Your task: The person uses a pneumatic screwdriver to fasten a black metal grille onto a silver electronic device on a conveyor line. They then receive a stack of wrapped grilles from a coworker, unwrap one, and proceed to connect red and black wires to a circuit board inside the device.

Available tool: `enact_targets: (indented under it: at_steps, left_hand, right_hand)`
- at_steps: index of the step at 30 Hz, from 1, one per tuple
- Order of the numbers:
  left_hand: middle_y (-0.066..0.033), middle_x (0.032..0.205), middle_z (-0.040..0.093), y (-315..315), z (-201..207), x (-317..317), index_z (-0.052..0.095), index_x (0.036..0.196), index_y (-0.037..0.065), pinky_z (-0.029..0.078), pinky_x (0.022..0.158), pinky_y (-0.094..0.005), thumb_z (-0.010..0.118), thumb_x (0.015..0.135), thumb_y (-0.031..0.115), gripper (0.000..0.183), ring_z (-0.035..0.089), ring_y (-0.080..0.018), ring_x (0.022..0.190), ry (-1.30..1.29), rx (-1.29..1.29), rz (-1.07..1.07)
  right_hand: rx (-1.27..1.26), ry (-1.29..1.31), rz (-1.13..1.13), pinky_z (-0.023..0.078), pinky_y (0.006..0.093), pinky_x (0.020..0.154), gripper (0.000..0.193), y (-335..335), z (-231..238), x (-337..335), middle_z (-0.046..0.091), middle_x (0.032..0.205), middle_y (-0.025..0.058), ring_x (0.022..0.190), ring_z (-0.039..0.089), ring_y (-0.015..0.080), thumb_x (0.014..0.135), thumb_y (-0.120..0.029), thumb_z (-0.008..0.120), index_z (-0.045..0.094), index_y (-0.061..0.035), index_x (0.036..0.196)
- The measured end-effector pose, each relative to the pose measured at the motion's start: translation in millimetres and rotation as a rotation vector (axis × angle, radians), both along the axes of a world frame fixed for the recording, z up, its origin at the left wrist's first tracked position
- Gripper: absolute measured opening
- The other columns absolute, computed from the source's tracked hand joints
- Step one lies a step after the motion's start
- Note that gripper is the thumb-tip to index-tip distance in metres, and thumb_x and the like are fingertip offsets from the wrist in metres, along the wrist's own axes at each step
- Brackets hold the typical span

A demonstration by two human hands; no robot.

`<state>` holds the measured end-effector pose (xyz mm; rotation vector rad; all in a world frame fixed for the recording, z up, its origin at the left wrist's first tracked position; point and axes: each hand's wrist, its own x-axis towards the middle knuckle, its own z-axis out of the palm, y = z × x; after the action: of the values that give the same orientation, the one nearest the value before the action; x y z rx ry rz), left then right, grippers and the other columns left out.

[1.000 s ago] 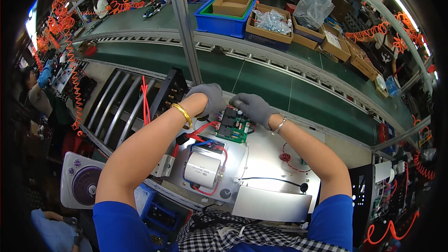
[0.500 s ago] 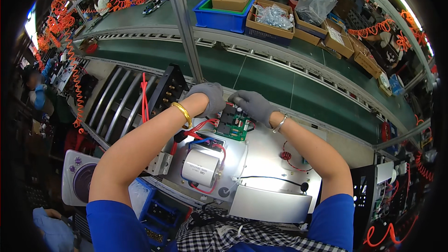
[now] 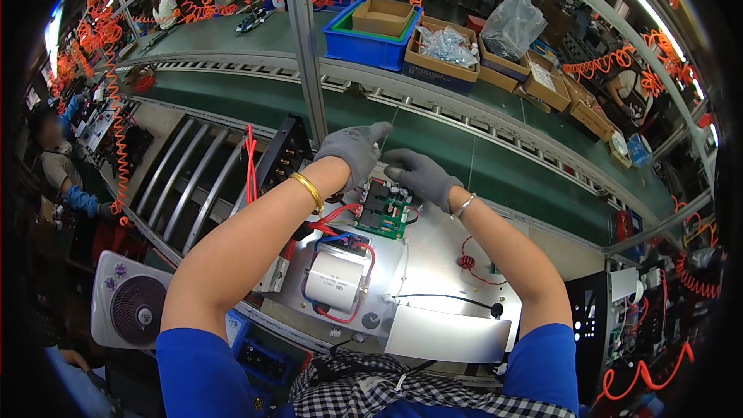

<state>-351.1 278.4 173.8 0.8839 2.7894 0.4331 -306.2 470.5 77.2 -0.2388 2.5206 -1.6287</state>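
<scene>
Both of my hands wear grey gloves and are above the far edge of a green circuit board (image 3: 395,217) with dark blocks and small components. My left hand (image 3: 352,149) is at the board's far left corner, its forefinger stretched out to the right; I see nothing in it. Over the far right of the board, my right hand (image 3: 424,176) has bent fingers, fingertips slightly apart and nothing visible between them. Red wires (image 3: 334,220) run from the board's left side. A large white capacitor cylinder (image 3: 333,282) sits nearer me on the silvery metal plate (image 3: 433,263).
A black panel with brass terminals (image 3: 284,156) stands left of my left hand. A red-wound coil (image 3: 466,262) lies right of the board. Beyond are a metal post (image 3: 306,54), a green conveyor (image 3: 457,147), a blue bin (image 3: 364,48) and cartons (image 3: 441,70). A fan (image 3: 133,306) stands left.
My left hand has risen from the board's far edge, its forefinger now stretched out. My right hand's fingers have lifted slightly from the board's edge. The view has shifted a little.
</scene>
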Motion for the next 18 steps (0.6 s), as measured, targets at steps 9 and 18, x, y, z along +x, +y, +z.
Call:
enact_targets:
  at_steps: [9,18]
  left_hand:
    - [-0.0092,0.098,0.070,1.1,4.6,5.9,0.019,0.153,0.028,0.049,0.090,-0.0405,0.051,0.096,0.019,0.066,0.065,-0.0294,0.099,-0.055,0.075,-0.148]
    - [-0.0086,0.101,0.070,1.5,1.0,6.4,0.063,0.110,0.015,0.050,0.085,-0.0397,0.058,0.095,0.032,0.024,0.065,-0.0286,0.099,0.090,0.075,-0.198]
  right_hand:
    - [-0.149,-0.046,0.022,0.048,0.0274,0.077,0.040,10.0,47.0,5.3,0.065,0.101,0.0041,0.085,0.057,0.0117,0.094,-0.022,0.062,0.058,-0.0027,0.128]
    - [-0.188,-0.168,-0.025,0.051,0.0266,0.076,0.029,5.8,46.3,20.2,0.062,0.092,0.0029,0.080,0.057,0.0099,0.100,-0.025,0.055,0.062,-0.0001,0.113]
